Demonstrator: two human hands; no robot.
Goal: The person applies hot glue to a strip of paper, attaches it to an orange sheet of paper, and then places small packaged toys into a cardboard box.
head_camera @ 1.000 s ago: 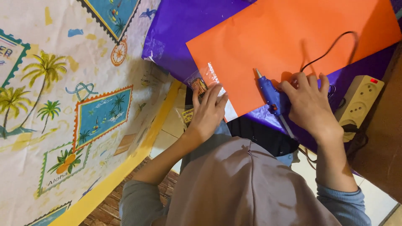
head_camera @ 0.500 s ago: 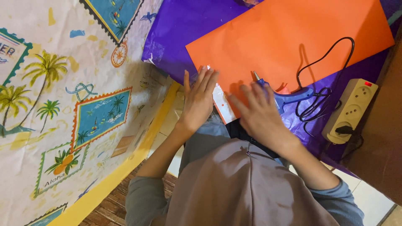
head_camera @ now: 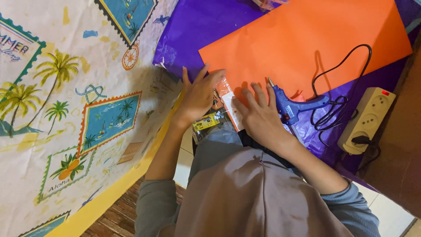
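Pressing flat with fingers spread, your left hand (head_camera: 198, 94) and right hand (head_camera: 259, 117) both rest open on the clear plastic packet (head_camera: 226, 103) at the near corner of the orange paper sheet (head_camera: 302, 41). Just right lies the blue glue gun (head_camera: 293, 105), ungripped.

A printed sheet (head_camera: 66, 109) with palm trees and stamp-like frames is spread from 7 to 11 o'clock, edged by a yellow band (head_camera: 109, 193). A purple sheet (head_camera: 197, 26) is seen at 12 o'clock. A cream power strip (head_camera: 367, 118) with one black plug inserted is located at 3 o'clock, beside a brown surface (head_camera: 403, 145). Pale floor tile (head_camera: 386, 210) is visible at 5 o'clock.
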